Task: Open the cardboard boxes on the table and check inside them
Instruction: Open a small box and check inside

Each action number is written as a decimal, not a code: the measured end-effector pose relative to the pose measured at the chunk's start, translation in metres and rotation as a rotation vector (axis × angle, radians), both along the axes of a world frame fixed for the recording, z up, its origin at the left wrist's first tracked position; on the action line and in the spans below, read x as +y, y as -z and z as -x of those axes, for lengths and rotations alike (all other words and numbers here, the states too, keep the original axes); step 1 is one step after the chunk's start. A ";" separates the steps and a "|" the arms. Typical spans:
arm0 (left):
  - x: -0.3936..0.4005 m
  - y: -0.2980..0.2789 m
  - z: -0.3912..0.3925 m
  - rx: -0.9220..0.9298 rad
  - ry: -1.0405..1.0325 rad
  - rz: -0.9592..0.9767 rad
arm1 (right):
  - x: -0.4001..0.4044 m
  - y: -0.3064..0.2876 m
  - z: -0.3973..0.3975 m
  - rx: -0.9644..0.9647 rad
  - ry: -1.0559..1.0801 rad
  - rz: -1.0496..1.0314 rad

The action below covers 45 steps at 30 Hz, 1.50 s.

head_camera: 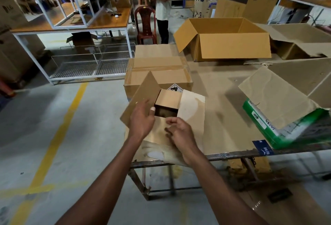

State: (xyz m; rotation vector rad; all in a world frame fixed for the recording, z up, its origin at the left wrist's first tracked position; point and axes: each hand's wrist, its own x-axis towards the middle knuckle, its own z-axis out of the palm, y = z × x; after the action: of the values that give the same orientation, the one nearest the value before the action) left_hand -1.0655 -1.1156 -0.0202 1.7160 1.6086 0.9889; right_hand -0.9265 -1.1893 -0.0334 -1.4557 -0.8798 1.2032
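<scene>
A small cardboard box (191, 110) stands at the table's near left corner with its flaps spread. Its dark inside shows through a gap. My left hand (141, 119) holds the raised left flap (143, 94), thumb at the edge of the opening. My right hand (180, 133) rests on the near flap with its fingers curled and pinching the flap's edge. Behind it sits a taped, closed box (157, 74). A large open box (232, 45) stands at the back of the table.
A green-sided box (286, 131) with a torn cardboard lid lies at the right. Flattened cardboard covers the table (223, 155). A person (163, 4) stands beyond by a red chair (145, 22). To the left lies floor with a yellow line (59, 128).
</scene>
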 end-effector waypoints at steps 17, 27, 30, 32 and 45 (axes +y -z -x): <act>0.011 0.064 0.037 0.073 0.103 0.309 | 0.004 -0.019 0.034 -0.623 0.098 0.091; 0.030 0.052 0.015 0.507 0.241 0.193 | -0.017 0.003 -0.088 -0.680 0.197 0.280; 0.027 0.047 -0.001 0.616 0.298 0.167 | -0.022 0.019 -0.100 -0.567 0.130 0.311; 0.024 0.045 -0.010 0.628 0.336 0.153 | -0.025 0.027 -0.102 -0.507 0.096 0.299; -0.008 -0.017 -0.021 0.778 0.257 -0.398 | -0.021 0.006 -0.105 -0.601 0.158 0.136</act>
State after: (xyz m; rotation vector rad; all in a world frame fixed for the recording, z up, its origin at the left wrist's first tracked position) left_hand -1.0443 -1.1235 -0.0032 2.7398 1.6147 0.5521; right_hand -0.8217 -1.2099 -0.0389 -2.0074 -1.0648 0.7195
